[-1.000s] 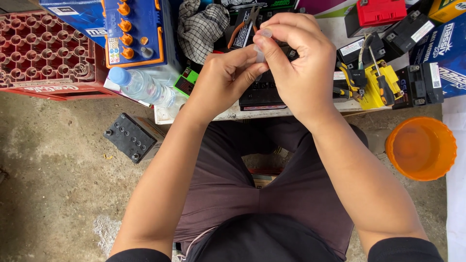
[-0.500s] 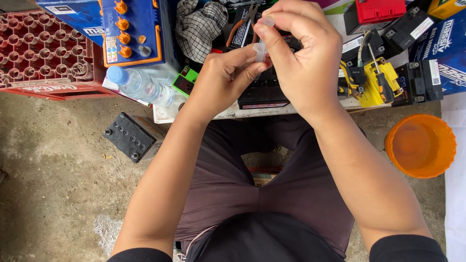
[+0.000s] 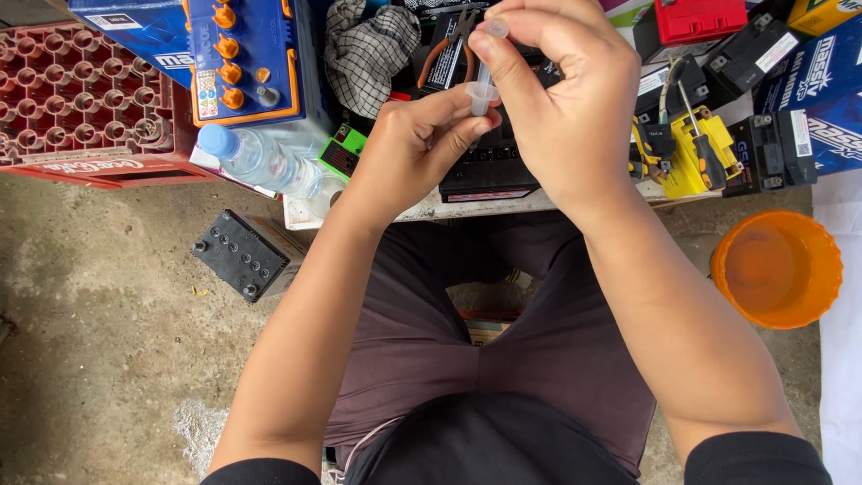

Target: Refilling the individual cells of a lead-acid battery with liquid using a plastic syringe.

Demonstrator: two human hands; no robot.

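Both of my hands meet above the cluttered white workbench (image 3: 422, 212), working on one small clear plastic syringe (image 3: 482, 90). My left hand (image 3: 413, 144) pinches the syringe's barrel between thumb and bent fingers, just under its flange, holding it upright. My right hand (image 3: 561, 99) closes from above, thumb and forefinger nipped on the plunger's round top, the other fingers curled in. So both sets of fingers are closed on the syringe, which sits between them, over a small black motorcycle battery (image 3: 489, 169) lying on the bench.

Beyond my knuckles lie orange-handled pliers (image 3: 446, 47) and a checked grey cloth (image 3: 368, 49). To my left stand a blue car battery with orange caps (image 3: 247, 58), a red plastic bottle crate (image 3: 76, 99) and a clear water bottle with a blue cap (image 3: 256, 157) lying on its side. Another black battery (image 3: 241, 254) rests on the concrete floor (image 3: 99, 341). To my right sit a yellow multimeter with leads (image 3: 691, 153) and, on the ground, an orange plastic bucket (image 3: 777, 269).
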